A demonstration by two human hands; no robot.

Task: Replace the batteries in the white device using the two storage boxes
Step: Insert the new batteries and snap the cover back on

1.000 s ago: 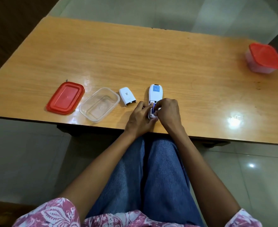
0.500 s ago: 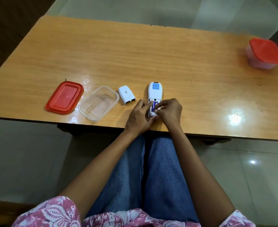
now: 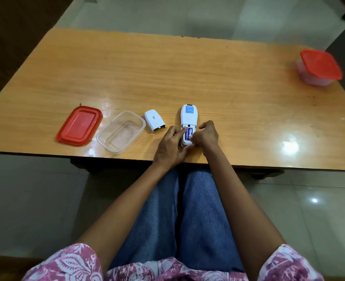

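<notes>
The white device (image 3: 188,116) lies face down near the table's front edge, its battery bay uncovered. Blue batteries (image 3: 188,133) sit in the bay. My left hand (image 3: 170,147) grips the device's lower left side, one finger resting on the batteries. My right hand (image 3: 205,135) holds the lower right side, thumb pressing at the batteries' near end. The detached white battery cover (image 3: 154,123) lies just left of the device. An open clear storage box (image 3: 120,134) stands further left, with its red lid (image 3: 80,125) beside it. A second box with a red lid (image 3: 318,67) sits closed at the far right.
The wooden table (image 3: 167,78) runs wide behind the device. Its front edge is right under my wrists, and my knees in blue jeans are below it. Tiled floor surrounds the table.
My right hand's fingers have lifted off the device's top, so more of the blue batteries shows. The camera has tilted slightly. The device, cover and boxes stay where they were.
</notes>
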